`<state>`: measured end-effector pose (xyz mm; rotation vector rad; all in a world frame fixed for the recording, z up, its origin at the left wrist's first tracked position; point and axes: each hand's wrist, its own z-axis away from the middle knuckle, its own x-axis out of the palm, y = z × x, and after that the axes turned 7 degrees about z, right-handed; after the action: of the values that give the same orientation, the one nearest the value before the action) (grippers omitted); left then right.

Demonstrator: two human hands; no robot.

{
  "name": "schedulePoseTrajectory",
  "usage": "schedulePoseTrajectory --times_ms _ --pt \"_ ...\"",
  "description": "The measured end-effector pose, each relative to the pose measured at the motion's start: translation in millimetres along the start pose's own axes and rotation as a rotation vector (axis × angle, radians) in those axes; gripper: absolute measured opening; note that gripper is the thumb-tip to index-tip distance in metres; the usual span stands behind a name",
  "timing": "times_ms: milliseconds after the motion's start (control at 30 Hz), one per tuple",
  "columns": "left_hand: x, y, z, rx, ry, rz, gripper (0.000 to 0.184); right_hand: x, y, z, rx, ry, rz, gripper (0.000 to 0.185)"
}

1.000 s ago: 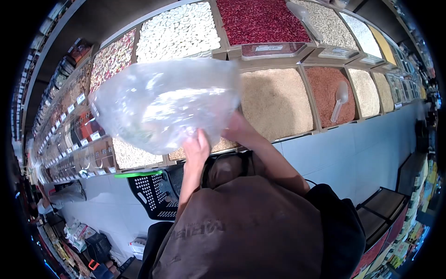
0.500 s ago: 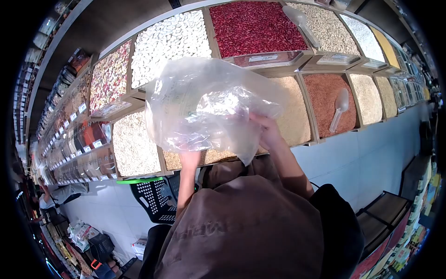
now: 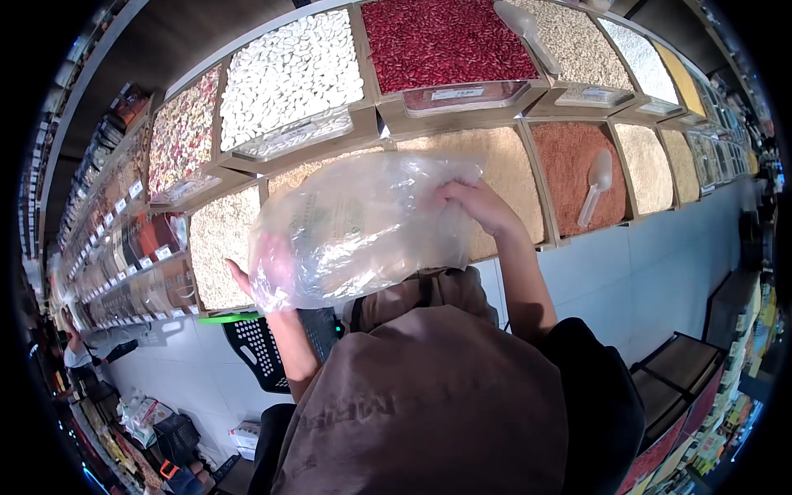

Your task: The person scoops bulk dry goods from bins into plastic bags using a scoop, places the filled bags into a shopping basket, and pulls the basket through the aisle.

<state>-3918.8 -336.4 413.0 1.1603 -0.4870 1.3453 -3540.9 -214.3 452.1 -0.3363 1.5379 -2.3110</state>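
Note:
A clear plastic bag is spread between my two hands in front of the lower bins. My right hand grips the bag's right edge, its fingers closed on the film. At the bag's left end, my left hand shows blurred through the plastic, its thumb stretched out to the left, apart from the fingers. Behind the bag are bins of pale grain. White beans and dark red beans fill bins above it.
A scoop lies in the reddish-brown grain, and another scoop rests between upper bins. Below the left bins is a black basket with a green edge. A person is at the far left, and a black rack stands at lower right.
The bag has come down and is stretched wider, uncovering the white beans. My left hand has moved left with its thumb spread, and my right hand has moved up a little, still gripping the film.

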Motion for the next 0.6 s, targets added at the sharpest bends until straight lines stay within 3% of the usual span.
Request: schedulePoseTrajectory --times_ms 67,100,133,200,267,333,400,467,533,567,600 --pt "-22.3 5.0 -3.7 0.019 -0.002 -0.106 0.058 -2.1 8.5 -4.4 -0.012 -0.014 0.029 0.028" --pt "-27.9 3.7 -8.1 0.172 0.072 -0.446 0.044 -2.5 6.5 -7.4 -0.031 -0.025 0.056 0.029" --pt "-33.3 6.2 -9.6 0.183 0.073 -0.442 0.044 -5.8 1.1 -11.3 -0.038 -0.035 0.059 0.029" --pt "-39.1 13.0 -9.1 0.126 -0.049 -0.435 0.037 -18.3 -16.6 -19.7 -0.327 -0.253 0.265 0.031" --pt "-9.6 17.6 3.9 0.294 0.105 -0.48 0.043 -45.5 -52.5 -30.0 -0.269 0.096 0.836 0.035" --pt "34.5 28.6 32.8 0.264 -0.042 -0.317 0.049 -66.8 -117.6 -20.4 -0.084 0.376 0.962 0.039" --pt "11.3 69.1 16.8 0.431 -0.118 -0.24 0.051 -116.3 -132.9 -45.5 -0.218 0.663 1.011 0.036" --pt "44.8 72.0 37.6 0.448 -0.11 -0.159 0.049 -160.7 -132.5 -75.0 -0.338 0.867 1.137 0.031" --pt "53.1 82.4 41.7 0.471 -0.252 -0.242 0.045 -201.4 -111.3 -105.8 -0.336 0.972 1.317 0.029" --pt "63.5 72.8 44.6 0.629 -0.073 -0.259 0.05 -214.8 -104.1 -116.7 -0.321 1.081 1.497 0.028" --pt "73.5 68.2 52.1 0.64 -0.08 -0.248 0.05 -220.4 -100.9 -122.0 -0.338 1.088 1.497 0.028"
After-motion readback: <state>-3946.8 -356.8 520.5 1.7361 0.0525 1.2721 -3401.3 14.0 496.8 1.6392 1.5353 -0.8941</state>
